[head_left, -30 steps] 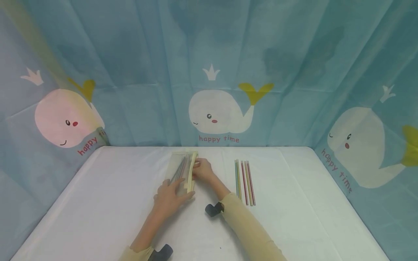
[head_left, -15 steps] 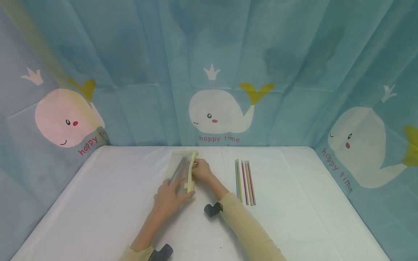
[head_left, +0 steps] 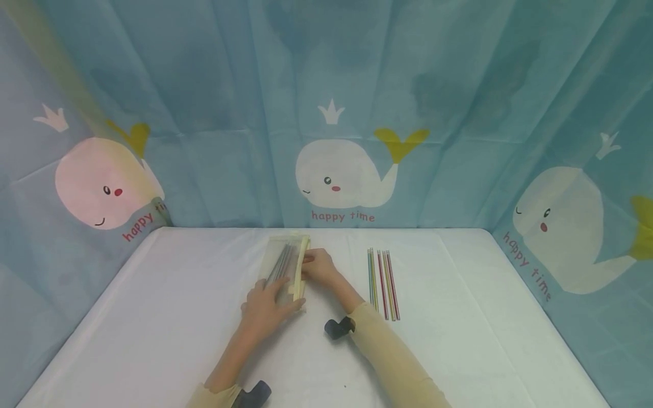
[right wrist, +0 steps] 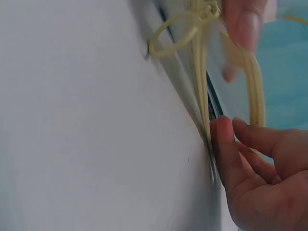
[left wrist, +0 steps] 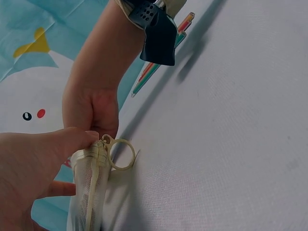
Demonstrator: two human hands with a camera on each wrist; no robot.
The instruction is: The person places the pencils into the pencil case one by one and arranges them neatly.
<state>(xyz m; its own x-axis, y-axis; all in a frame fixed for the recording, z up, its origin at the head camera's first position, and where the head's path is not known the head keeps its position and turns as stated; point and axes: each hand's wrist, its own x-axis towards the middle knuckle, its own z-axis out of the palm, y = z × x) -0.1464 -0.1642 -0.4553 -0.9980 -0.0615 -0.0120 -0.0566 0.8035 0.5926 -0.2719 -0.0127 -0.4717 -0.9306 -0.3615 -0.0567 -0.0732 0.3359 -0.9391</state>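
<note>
A see-through mesh zip pouch (head_left: 275,255) with a cream zip lies at the table's far middle, several thin dark sticks (head_left: 280,263) showing inside. My left hand (head_left: 265,309) holds its near end. In the left wrist view the thumb (left wrist: 79,139) presses on the zip's end, beside a cream ring pull (left wrist: 122,155). My right hand (head_left: 318,266) is at the pouch's right side, fingers curled at the zip edge. The right wrist view shows the zip (right wrist: 201,86) parted, with the right fingertips (right wrist: 224,127) gripping at the opening; part of the grip is hidden.
Several slim coloured pencils (head_left: 385,286), in red, yellow and blue-green, lie in two groups right of the right hand on the white table (head_left: 484,340). A blue whale-print curtain (head_left: 224,170) stands behind the table's far edge and along both sides.
My right hand and forearm have shifted slightly to the right, and the zip edge beside the fingers looks straighter. My left hand has stayed in place on the pouch.
</note>
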